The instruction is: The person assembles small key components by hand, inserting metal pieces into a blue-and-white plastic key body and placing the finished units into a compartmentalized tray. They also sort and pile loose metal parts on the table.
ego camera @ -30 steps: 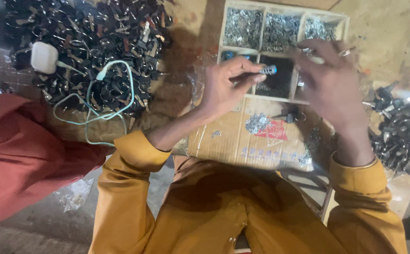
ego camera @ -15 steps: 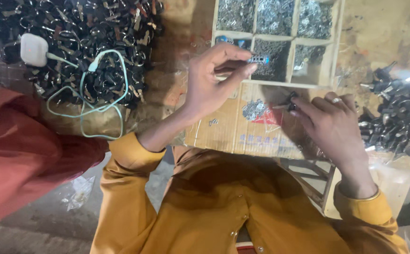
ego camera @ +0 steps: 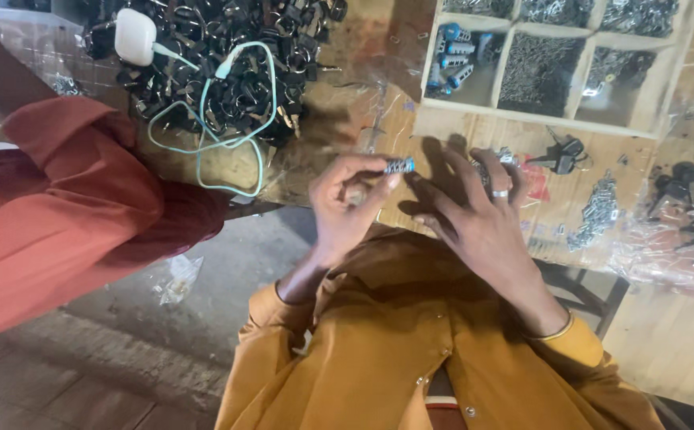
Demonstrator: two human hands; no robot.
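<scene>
Above the table (ego camera: 339, 119), the left hand (ego camera: 347, 203) has a fingertip grip on a small metal cylinder (ego camera: 399, 166), while the right hand (ego camera: 474, 215) hovers beside it, released.

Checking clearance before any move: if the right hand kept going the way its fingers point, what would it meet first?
Likely the small ridged metal part pinched in the left hand; the right hand points up-left toward it, though depth is unclear.

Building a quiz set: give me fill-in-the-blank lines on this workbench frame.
1. The left hand pinches a small ____ cylinder.
2. The right hand wears a ____ on one finger.
3. The white charger lies on a pile of ____ metal parts.
4. The wooden tray is split into ____.

Missing: blue; ring; black; compartments
</scene>
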